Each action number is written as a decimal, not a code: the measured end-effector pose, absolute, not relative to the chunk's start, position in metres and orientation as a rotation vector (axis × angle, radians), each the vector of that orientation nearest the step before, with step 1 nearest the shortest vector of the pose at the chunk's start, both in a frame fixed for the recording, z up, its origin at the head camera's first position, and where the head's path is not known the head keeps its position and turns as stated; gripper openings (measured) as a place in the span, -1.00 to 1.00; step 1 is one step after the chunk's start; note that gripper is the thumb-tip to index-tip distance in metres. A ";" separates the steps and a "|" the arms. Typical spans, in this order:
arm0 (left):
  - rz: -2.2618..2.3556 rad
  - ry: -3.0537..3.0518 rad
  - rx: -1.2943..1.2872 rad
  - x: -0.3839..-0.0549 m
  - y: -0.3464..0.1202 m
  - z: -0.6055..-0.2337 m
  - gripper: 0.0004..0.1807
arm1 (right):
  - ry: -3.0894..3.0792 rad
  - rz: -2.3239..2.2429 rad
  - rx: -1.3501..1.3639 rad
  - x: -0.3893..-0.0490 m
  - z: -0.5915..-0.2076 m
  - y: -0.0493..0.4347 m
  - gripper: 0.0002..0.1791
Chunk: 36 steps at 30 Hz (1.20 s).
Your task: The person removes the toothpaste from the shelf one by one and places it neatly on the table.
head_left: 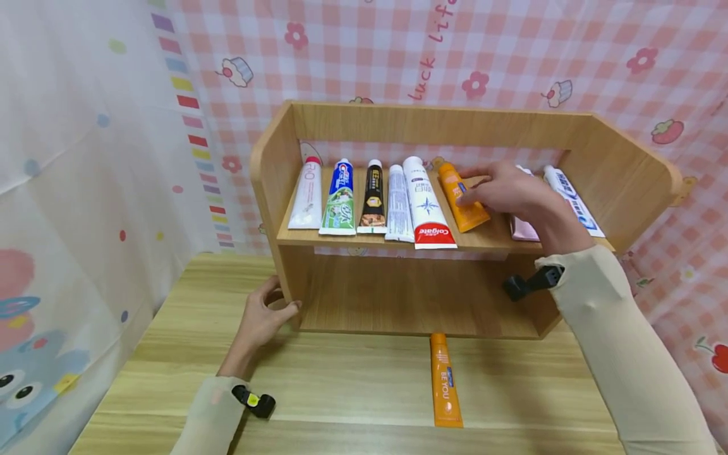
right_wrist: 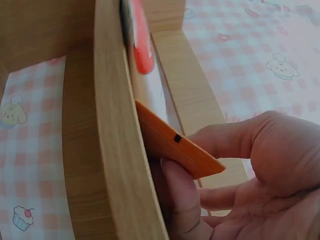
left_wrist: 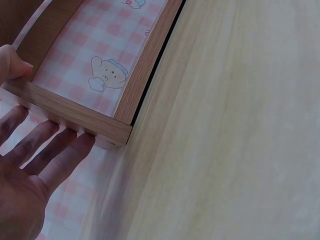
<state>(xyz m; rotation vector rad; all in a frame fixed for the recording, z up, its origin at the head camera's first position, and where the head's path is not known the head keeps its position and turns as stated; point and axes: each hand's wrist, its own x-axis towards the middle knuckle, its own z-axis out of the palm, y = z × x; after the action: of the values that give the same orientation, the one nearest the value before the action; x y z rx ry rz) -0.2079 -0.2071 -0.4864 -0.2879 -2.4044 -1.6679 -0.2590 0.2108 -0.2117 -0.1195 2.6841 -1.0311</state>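
My right hand [head_left: 509,193] pinches an orange toothpaste tube [head_left: 459,199] between thumb and fingers on the upper board of a small wooden shelf [head_left: 443,115]. In the right wrist view, the flat end of that orange tube [right_wrist: 175,142] tilts up beside the board's front edge. Just left of it lies a white and red Colgate tube [head_left: 425,205]. My left hand [head_left: 264,319] grips the shelf's left side panel near its foot, with the thumb inside and the fingers [left_wrist: 65,160] along the outer face. Another orange tube [head_left: 445,382] lies on the table before the shelf.
Further left on the upper board lie a thin pale tube [head_left: 400,205], a black tube [head_left: 373,196], a blue-green tube [head_left: 341,199] and a white tube [head_left: 307,196]. At its right end are a pink tube [head_left: 524,229], partly hidden by my arm, and a white-blue tube [head_left: 574,201].
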 end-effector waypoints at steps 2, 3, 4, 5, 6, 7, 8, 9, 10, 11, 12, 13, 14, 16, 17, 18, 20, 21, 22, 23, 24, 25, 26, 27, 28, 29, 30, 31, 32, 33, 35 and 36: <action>-1.674 -2.404 -0.287 -0.208 -0.207 -0.487 -0.46 | 2.651 -1.020 -0.130 -0.260 -0.211 0.212 -0.25; -1.676 -2.406 -0.288 -0.207 -0.207 -0.486 -0.46 | 2.638 -1.024 -0.131 -0.260 -0.211 0.213 -0.25; -1.678 -2.405 -0.285 -0.207 -0.207 -0.486 -0.46 | 2.632 -1.037 -0.140 -0.260 -0.211 0.213 -0.26; -1.684 -2.407 -0.282 -0.207 -0.207 -0.485 -0.45 | 2.632 -1.050 -0.146 -0.260 -0.212 0.213 -0.26; -1.687 -2.408 -0.278 -0.206 -0.207 -0.485 -0.45 | 2.637 -1.064 -0.156 -0.260 -0.213 0.213 -0.27; -1.688 -2.412 -0.277 -0.206 -0.206 -0.485 -0.44 | 2.643 -1.080 -0.162 -0.259 -0.215 0.215 -0.27; -1.688 -2.414 -0.278 -0.205 -0.206 -0.485 -0.44 | 2.651 -1.102 -0.170 -0.259 -0.216 0.216 -0.27; -1.687 -2.416 -0.278 -0.205 -0.206 -0.485 -0.44 | 2.656 -1.125 -0.172 -0.258 -0.218 0.216 -0.27; -1.687 -2.419 -0.276 -0.205 -0.206 -0.486 -0.43 | 2.658 -1.150 -0.174 -0.257 -0.220 0.218 -0.27; -1.688 -2.422 -0.273 -0.205 -0.205 -0.486 -0.43 | 2.658 -1.179 -0.174 -0.256 -0.221 0.218 -0.26; -1.689 -2.425 -0.269 -0.204 -0.205 -0.486 -0.43 | 2.655 -1.207 -0.171 -0.255 -0.221 0.219 -0.25; -1.691 -2.427 -0.266 -0.204 -0.205 -0.486 -0.43 | 2.650 -1.235 -0.162 -0.253 -0.222 0.219 -0.24; -1.697 -2.428 -0.261 -0.205 -0.205 -0.486 -0.43 | 2.647 -1.261 -0.154 -0.252 -0.222 0.219 -0.22; -1.702 -2.435 -0.249 -0.205 -0.205 -0.486 -0.43 | 2.635 -1.304 -0.136 -0.248 -0.222 0.220 -0.18; -1.702 -2.438 -0.243 -0.205 -0.205 -0.485 -0.43 | 2.632 -1.325 -0.130 -0.246 -0.222 0.220 -0.17; -1.701 -2.440 -0.240 -0.206 -0.205 -0.485 -0.42 | 2.627 -1.341 -0.124 -0.245 -0.222 0.221 -0.16; -1.697 -2.440 -0.239 -0.206 -0.205 -0.485 -0.41 | 2.628 -1.371 -0.117 -0.242 -0.222 0.223 -0.13; -1.691 -2.443 -0.238 -0.207 -0.205 -0.484 -0.41 | 2.638 -1.375 -0.113 -0.240 -0.223 0.223 -0.13; -1.685 -2.446 -0.239 -0.207 -0.205 -0.483 -0.40 | 2.650 -1.378 -0.111 -0.239 -0.223 0.224 -0.12; -1.682 -2.446 -0.239 -0.207 -0.205 -0.482 -0.39 | 2.666 -1.378 -0.106 -0.237 -0.223 0.225 -0.12; -1.683 -2.445 -0.241 -0.207 -0.205 -0.481 -0.39 | 2.683 -1.375 -0.099 -0.235 -0.224 0.226 -0.12; -1.682 -2.445 -0.241 -0.207 -0.205 -0.480 -0.38 | 2.700 -1.372 -0.091 -0.234 -0.225 0.227 -0.12; -1.683 -2.445 -0.242 -0.207 -0.205 -0.480 -0.38 | 2.717 -1.369 -0.090 -0.232 -0.225 0.227 -0.12; -1.682 -2.446 -0.242 -0.208 -0.205 -0.479 -0.38 | 2.732 -1.366 -0.088 -0.230 -0.226 0.228 -0.12; -1.683 -2.445 -0.244 -0.208 -0.205 -0.479 -0.38 | 2.743 -1.372 -0.093 -0.227 -0.227 0.229 -0.12; -1.686 -2.440 -0.242 -0.208 -0.205 -0.479 -0.38 | 2.755 -1.377 -0.103 -0.225 -0.228 0.229 -0.12; -1.690 -2.437 -0.243 -0.208 -0.205 -0.478 -0.38 | 2.765 -1.384 -0.118 -0.223 -0.230 0.230 -0.12; -1.694 -2.434 -0.243 -0.208 -0.205 -0.478 -0.38 | 2.772 -1.394 -0.135 -0.221 -0.231 0.229 -0.12; -1.700 -2.431 -0.246 -0.208 -0.205 -0.479 -0.38 | 2.783 -1.400 -0.153 -0.219 -0.232 0.229 -0.12; -1.704 -2.430 -0.247 -0.207 -0.205 -0.479 -0.37 | 2.791 -1.408 -0.165 -0.217 -0.233 0.229 -0.12; -1.710 -2.427 -0.245 -0.207 -0.205 -0.480 -0.36 | 2.802 -1.431 -0.198 -0.213 -0.235 0.229 -0.12; -1.713 -2.428 -0.242 -0.206 -0.205 -0.480 -0.36 | 2.804 -1.446 -0.207 -0.211 -0.236 0.228 -0.12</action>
<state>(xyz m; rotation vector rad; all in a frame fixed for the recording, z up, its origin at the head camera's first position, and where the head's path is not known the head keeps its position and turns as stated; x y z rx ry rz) -0.2063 -0.2050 -0.4804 -0.2424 -2.4280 -1.7130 -0.2111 0.2285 -0.2359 -0.2074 2.8043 -1.4458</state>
